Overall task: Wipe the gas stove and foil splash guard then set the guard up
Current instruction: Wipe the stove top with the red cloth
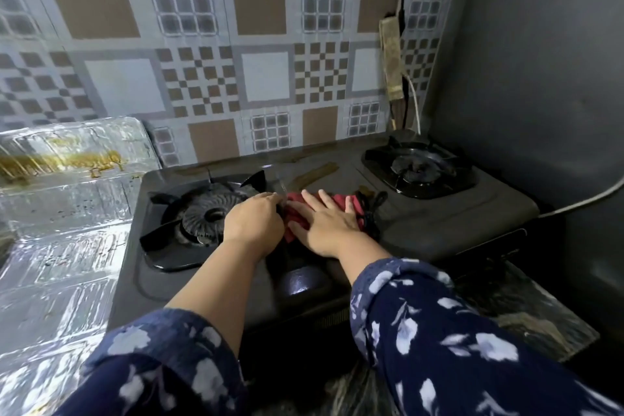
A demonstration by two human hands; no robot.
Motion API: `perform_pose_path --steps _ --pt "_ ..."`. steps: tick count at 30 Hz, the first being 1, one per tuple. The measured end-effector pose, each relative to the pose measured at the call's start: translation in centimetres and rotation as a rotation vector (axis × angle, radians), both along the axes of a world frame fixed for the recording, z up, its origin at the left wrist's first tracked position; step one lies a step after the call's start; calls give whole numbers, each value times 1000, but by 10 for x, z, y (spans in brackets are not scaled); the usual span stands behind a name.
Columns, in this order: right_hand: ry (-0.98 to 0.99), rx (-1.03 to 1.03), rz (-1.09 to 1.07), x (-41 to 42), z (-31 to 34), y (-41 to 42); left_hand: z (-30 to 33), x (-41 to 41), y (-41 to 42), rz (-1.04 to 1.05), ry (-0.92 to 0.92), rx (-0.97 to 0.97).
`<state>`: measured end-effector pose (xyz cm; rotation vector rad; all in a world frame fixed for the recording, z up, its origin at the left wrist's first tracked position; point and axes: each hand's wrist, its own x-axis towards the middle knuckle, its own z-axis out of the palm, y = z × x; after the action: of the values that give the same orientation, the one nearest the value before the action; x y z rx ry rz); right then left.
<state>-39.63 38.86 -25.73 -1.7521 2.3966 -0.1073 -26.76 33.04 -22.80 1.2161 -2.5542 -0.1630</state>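
Stove, dark, two burners, stands on a counter against a patterned tiled wall, long axis running left to right. Red cloth lies mid-top between left burner and right burner. Right hand presses it, fingers flat; left hand pinches its edge. Foil guard, stained brown, lies flat just left of the stove. Power strip hangs on the wall.

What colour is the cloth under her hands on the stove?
Red cloth, with a dark edge; the head view shows it.
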Motion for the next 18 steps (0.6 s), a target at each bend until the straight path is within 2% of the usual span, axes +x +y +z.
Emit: perform_pose_path --steps 3,5,6,9,18 --pt "79 76 133 -15 17 -2 0 -3 0 19 -11 -28" --pt "155 19 259 -25 19 1 3 -7 -2 16 -14 -32" --pt "131 -14 286 -28 16 4 4 -9 -3 10 -10 -31" --pt "12 -81 245 -31 3 0 5 -13 -8 10 -3 -30" --pt "0 -62 179 -55 1 -83 5 -42 -55 105 3 -17"
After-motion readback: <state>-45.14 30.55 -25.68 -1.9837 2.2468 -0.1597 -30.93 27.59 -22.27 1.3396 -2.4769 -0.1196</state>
